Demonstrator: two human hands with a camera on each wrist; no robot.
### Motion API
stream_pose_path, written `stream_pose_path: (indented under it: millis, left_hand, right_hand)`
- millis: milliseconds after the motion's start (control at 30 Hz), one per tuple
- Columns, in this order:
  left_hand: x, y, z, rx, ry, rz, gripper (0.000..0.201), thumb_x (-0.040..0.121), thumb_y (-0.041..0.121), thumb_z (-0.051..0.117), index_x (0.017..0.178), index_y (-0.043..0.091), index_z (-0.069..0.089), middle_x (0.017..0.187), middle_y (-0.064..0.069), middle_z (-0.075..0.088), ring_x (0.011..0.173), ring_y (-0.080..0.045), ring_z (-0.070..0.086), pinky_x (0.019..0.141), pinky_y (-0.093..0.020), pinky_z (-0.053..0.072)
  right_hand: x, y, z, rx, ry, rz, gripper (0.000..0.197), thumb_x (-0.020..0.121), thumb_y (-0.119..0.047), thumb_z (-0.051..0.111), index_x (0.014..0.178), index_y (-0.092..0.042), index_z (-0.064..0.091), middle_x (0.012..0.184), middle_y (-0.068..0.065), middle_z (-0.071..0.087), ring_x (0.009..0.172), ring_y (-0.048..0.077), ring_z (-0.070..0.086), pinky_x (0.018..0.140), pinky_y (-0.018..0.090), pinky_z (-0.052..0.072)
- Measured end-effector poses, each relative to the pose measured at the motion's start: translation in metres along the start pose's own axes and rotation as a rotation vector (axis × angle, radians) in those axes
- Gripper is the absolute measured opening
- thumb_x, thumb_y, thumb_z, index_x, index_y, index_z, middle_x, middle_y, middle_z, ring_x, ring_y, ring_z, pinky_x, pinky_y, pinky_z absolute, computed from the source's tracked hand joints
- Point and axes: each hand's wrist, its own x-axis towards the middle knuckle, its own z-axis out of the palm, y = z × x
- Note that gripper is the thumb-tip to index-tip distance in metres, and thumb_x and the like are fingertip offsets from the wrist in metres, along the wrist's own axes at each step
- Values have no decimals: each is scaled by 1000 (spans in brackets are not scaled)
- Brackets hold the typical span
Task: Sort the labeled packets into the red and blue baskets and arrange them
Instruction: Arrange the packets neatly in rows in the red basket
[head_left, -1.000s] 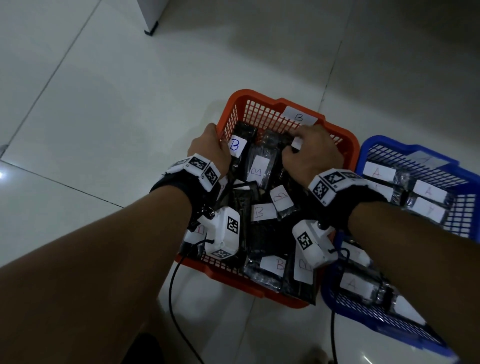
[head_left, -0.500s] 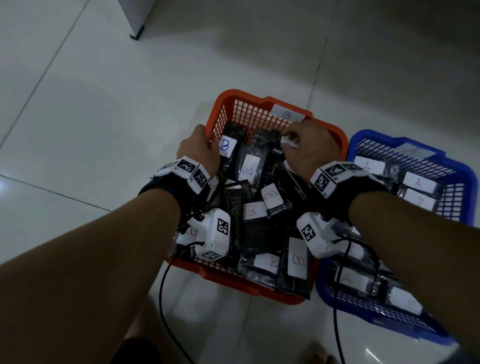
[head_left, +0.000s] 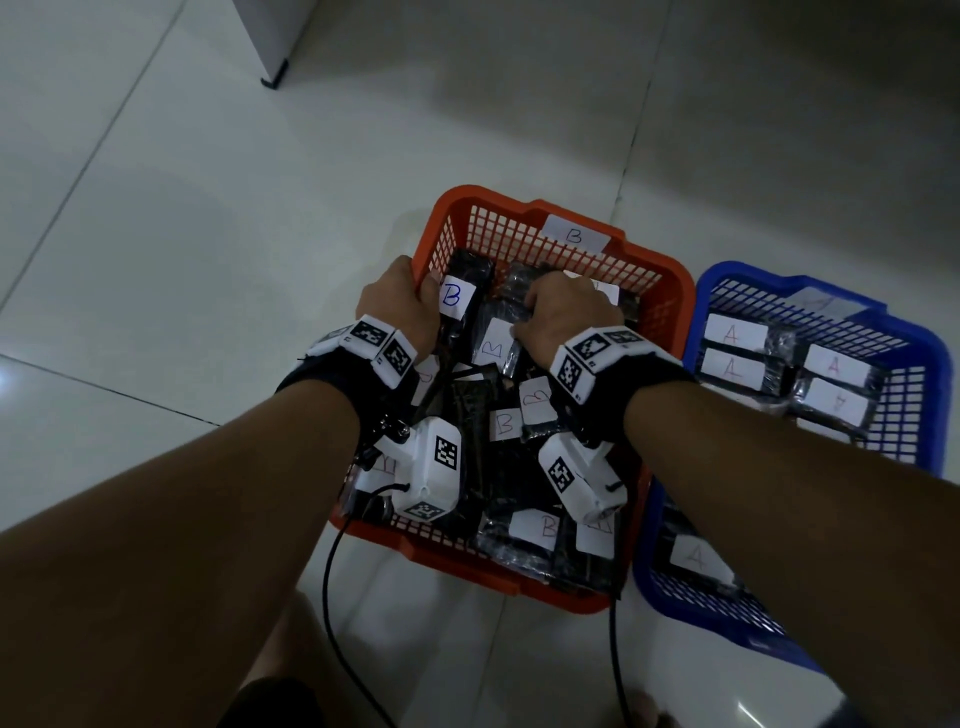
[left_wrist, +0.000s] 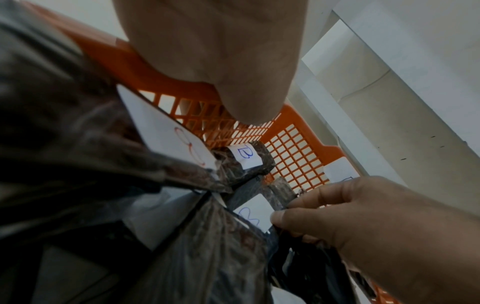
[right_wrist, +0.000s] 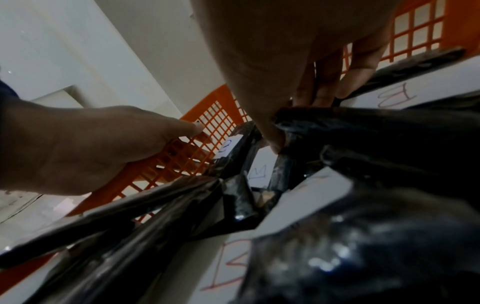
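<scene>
The red basket (head_left: 488, 200) with a B tag holds several dark packets with white B labels. My left hand (head_left: 400, 304) grips its left rim, thumb inside beside a packet with a blue B label (head_left: 454, 299). My right hand (head_left: 563, 317) reaches into the back middle of the basket. Its thumb and curled fingers pinch a dark packet with a sideways B label (head_left: 493, 345), seen close in the left wrist view (left_wrist: 255, 211). The blue basket (head_left: 693, 332) stands to the right, touching the red one, with A-labelled packets (head_left: 732, 335) laid in rows.
Both baskets stand on a pale tiled floor (head_left: 208, 260). A white furniture leg (head_left: 272, 78) stands at the far left. Two black cables (head_left: 332, 597) hang from the wrist cameras in front of the red basket. My knee shows at the bottom edge.
My right hand has come a little left and nearer from the back rim, and now closes on the sideways-B packet. The left hand stays on the left rim.
</scene>
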Motion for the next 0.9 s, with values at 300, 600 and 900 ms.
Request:
stream_pose_path:
  millis: [300, 600, 900]
  left_hand:
    - [-2, 2, 0, 7, 7, -6, 33, 101, 32, 40, 111, 3, 53, 103, -17, 65, 80, -30, 56, 67, -30, 37]
    - [-1, 1, 0, -6, -22, -17, 35, 101, 33, 39, 115, 4, 52, 107, -17, 64, 90, -34, 60, 69, -29, 37]
    - [-22, 17, -12, 296, 186, 355, 47, 84, 33, 63, 126, 14, 54, 126, -14, 49, 115, -34, 47, 89, -45, 42]
  right_hand:
    - [-19, -3, -3, -232, -44, -114, 28, 90, -46, 55, 90, -18, 53, 106, 9, 61, 107, 29, 52, 94, 42, 37]
    - [-22, 18, -4, 199, -2, -226, 32, 90, -51, 55, 92, -24, 72, 87, -8, 71, 81, 11, 64, 77, 34, 56]
    - [-36, 40, -37, 243, -11, -248, 24, 93, -14, 54, 108, -9, 73, 109, 6, 71, 99, 19, 64, 85, 22, 46]
